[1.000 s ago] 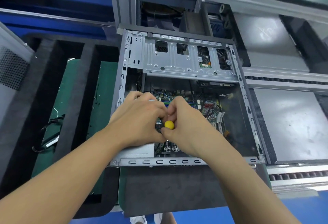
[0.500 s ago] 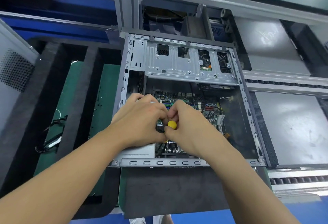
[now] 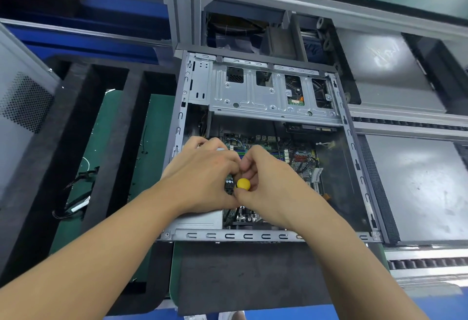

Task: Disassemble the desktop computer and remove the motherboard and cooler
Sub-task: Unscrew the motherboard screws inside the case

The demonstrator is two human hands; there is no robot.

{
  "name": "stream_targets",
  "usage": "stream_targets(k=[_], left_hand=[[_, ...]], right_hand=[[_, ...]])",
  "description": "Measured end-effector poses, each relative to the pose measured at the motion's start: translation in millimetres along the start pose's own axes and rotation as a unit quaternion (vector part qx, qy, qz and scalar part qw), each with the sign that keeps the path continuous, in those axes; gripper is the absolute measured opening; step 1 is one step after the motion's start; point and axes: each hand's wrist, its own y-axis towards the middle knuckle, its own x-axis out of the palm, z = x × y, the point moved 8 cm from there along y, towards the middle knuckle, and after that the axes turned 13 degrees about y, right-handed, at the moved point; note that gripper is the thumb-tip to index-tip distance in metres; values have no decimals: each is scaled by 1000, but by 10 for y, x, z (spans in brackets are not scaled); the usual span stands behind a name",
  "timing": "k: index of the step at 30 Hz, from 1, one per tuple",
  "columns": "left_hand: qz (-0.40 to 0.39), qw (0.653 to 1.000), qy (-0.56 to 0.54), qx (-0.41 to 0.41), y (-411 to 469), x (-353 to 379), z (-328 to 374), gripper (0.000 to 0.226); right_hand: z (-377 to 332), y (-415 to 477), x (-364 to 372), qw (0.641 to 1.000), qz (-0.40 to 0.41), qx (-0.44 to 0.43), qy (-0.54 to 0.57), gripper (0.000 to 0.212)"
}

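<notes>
An open grey computer case lies flat in front of me, with its green motherboard showing inside. Both hands are down in the case over the board. My right hand curls its fingers round a screwdriver whose yellow handle end points up at me. My left hand sits tight against the right, fingers curled beside the screwdriver shaft; what they touch is hidden. The cooler is hidden under my hands. A silver drive bracket spans the far part of the case.
A black foam tray with long slots lies left of the case, loose black cables on the green mat in one slot. A perforated grey side panel stands at far left. Grey metal conveyor plates are at the right.
Both hands stay together on the screwdriver at the same spot over the board; only small shifts of the fingers and of my view.
</notes>
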Motion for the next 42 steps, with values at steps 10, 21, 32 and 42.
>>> stream_targets(k=[10, 21, 32, 42], left_hand=[[-2, 1000, -19, 7, -19, -22, 6, 23], [-20, 999, -25, 18, -38, -8, 9, 40], [38, 994, -80, -60, -60, -105, -37, 61], [60, 988, -121, -75, -55, -113, -82, 52]], right_hand=[[-10, -34, 8, 999, -7, -9, -42, 18], [68, -64, -40, 994, 57, -49, -83, 17], [140, -69, -179, 989, 86, -92, -76, 24], [262, -70, -437, 993, 100, -55, 9, 15]])
